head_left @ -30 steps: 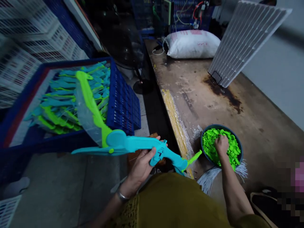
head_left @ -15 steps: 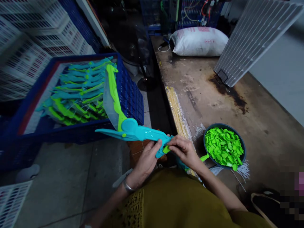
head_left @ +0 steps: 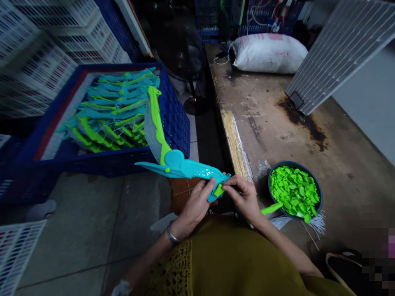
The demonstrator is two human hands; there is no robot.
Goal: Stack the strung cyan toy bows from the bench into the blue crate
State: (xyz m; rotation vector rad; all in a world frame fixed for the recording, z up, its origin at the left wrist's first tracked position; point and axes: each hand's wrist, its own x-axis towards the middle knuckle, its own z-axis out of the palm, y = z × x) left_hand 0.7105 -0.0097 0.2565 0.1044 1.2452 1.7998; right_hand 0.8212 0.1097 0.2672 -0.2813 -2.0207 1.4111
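Observation:
My left hand (head_left: pixel 197 205) is closed around the handle end of a turquoise plastic toy piece (head_left: pixel 202 169), thumb on top. A green arm with a clear film (head_left: pixel 159 123) is joined to it and sticks up to the upper left. My right hand (head_left: pixel 243 195) pinches a small green plastic piece (head_left: pixel 219 189) against the handle end. How far that piece sits inside the turquoise part, I cannot tell. On the bench to my right, a dark round bowl (head_left: pixel 321 193) holds a heap of similar small green pieces (head_left: pixel 294 191).
At left, a blue crate (head_left: pixel 174 115) holds rows of turquoise and green parts (head_left: pixel 114 111). White crates (head_left: pixel 80 37) are stacked behind it. The worn bench (head_left: pixel 262 102) carries a white sack (head_left: pixel 270 53), a leaning white ribbed panel (head_left: pixel 339 53) and a yellow wrapped bundle (head_left: pixel 236 144).
The view has shifted slightly, so the surroundings sit further right. Both hands keep hold of the same pieces, and the right fingers still press the small green piece at the handle end.

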